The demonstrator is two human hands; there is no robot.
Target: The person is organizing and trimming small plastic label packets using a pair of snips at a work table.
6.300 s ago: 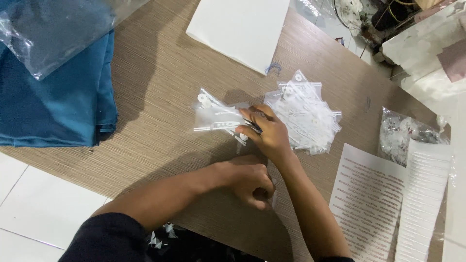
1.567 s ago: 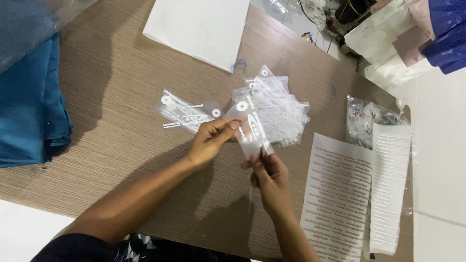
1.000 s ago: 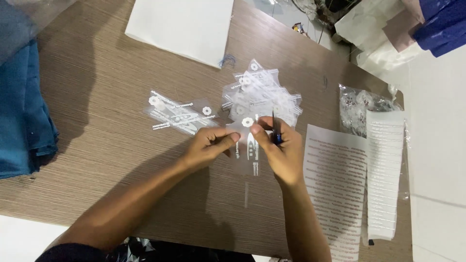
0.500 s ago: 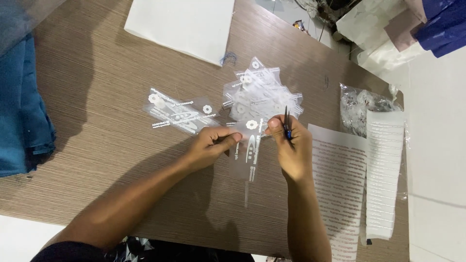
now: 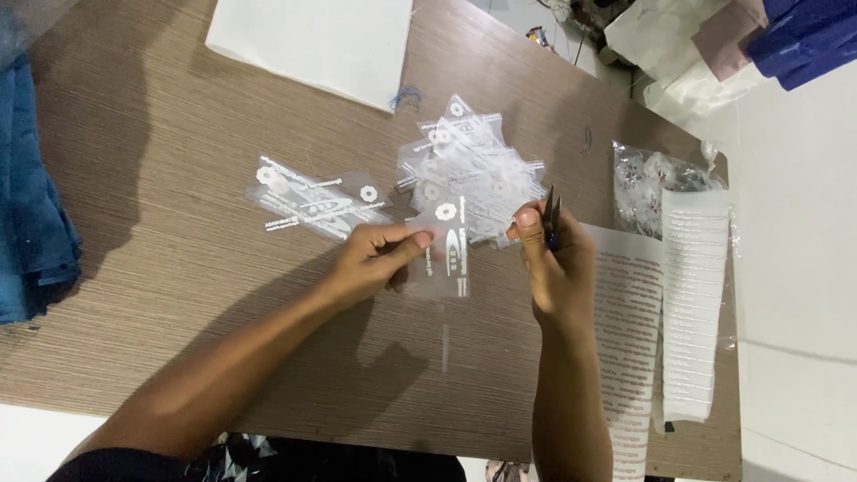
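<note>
My left hand (image 5: 370, 259) pinches a small clear plastic bag with white print (image 5: 446, 254) by its left edge, holding it just above the wooden table (image 5: 161, 178). My right hand (image 5: 552, 263) is to the right of the bag and grips a dark pair of small snips (image 5: 551, 217), their tips pointing up. A loose heap of the same clear bags (image 5: 473, 165) lies just beyond both hands. A few more bags (image 5: 312, 201) lie flat to the left of the heap.
A white sheet (image 5: 312, 40) lies at the far edge. Printed paper strips (image 5: 696, 303) and a printed sheet (image 5: 629, 339) lie on the right, with a clear packet of small white parts (image 5: 652, 178) behind them. Blue cloth (image 5: 31, 214) is at the left.
The view has shifted left to right over the table. My right hand has drawn away from the bag to its right, snips in its grip. My left hand keeps the bag.
</note>
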